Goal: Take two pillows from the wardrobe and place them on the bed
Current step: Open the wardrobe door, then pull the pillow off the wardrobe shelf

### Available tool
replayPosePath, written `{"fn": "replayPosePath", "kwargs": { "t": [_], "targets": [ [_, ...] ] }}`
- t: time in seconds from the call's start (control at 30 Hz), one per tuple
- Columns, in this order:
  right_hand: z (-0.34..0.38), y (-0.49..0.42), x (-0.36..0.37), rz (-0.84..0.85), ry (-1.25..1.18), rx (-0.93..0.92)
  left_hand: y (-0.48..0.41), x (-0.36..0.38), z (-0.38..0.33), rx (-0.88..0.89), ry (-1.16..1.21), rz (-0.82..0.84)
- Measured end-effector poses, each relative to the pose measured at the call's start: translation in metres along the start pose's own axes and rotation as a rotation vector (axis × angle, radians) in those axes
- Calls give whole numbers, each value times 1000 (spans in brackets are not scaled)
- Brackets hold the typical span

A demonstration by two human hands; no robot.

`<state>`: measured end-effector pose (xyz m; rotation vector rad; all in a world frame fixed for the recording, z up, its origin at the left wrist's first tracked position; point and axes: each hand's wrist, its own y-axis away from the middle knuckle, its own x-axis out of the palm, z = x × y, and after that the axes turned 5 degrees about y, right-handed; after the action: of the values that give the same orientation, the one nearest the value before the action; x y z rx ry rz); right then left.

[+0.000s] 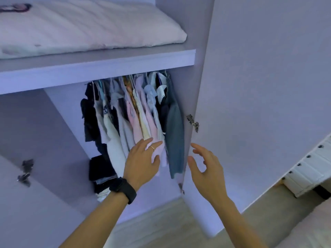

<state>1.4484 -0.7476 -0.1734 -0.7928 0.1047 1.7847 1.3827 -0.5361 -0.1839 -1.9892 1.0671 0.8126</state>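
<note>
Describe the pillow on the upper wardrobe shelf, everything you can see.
The pillow is flat and soft-looking, in a white, faintly pink fabric cover with shallow creases and small dark marks. A dark pink print shows at its top-left. It lies flat on the upper shelf, with its rounded right corner close to the side wall. Its left end runs out of frame. Whether it is one pillow or two stacked, I cannot tell.

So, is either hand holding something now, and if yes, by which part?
Nothing is held. The left hand is open in front of the hanging clothes; the right hand is open near the wardrobe door.
</note>
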Motion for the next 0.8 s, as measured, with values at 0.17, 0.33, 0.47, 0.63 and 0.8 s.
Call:
{"fn": "replayPosePath", "kwargs": {
  "t": [0.17, 0.33, 0.47, 0.63, 0.8],
  "targets": [
    [55, -83, 26, 173, -10, -250, -18, -90, 18, -66, -173, -196],
    [130, -169, 37, 118, -82, -457, -66, -186, 9, -52, -293, -450],
    [191, -242, 36, 120, -74, -524, -110, -246, 0, -41, -360, -543],
    [231, -331, 48, 123, 66, -564, -174, -285, 26, -95, -494, -456],
    [227, -412, 71, 258, 597, -468, -235, -294, 72, -153, -683, -340]
  ]
}}
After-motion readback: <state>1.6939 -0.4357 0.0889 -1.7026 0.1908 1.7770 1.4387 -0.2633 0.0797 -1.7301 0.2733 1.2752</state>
